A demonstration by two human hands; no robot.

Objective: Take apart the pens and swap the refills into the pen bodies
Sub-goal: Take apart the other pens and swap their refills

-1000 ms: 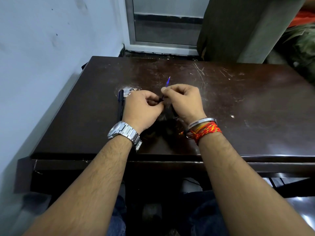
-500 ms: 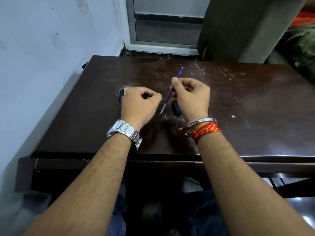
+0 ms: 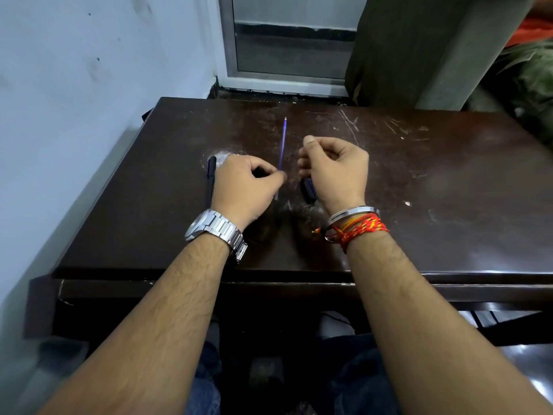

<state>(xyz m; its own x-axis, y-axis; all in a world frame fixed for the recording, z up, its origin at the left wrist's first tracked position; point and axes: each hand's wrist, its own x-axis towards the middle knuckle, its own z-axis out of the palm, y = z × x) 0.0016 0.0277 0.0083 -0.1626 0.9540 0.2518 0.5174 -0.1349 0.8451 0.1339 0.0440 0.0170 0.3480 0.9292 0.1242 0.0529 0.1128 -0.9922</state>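
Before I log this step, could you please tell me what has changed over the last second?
The hands parted: the right hand drew the blue refill out, then let it go; it now sits between the hands, beside the left hand, which holds a dark pen part throughout. The black pen and the dark piece under the right hand have not moved.

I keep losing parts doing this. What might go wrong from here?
The blue refill seems to lie loose beside the left hand; a nudge could roll it off. The dark piece in that hand's curled fingers, if dropped, would be hard to spot on the dark table.
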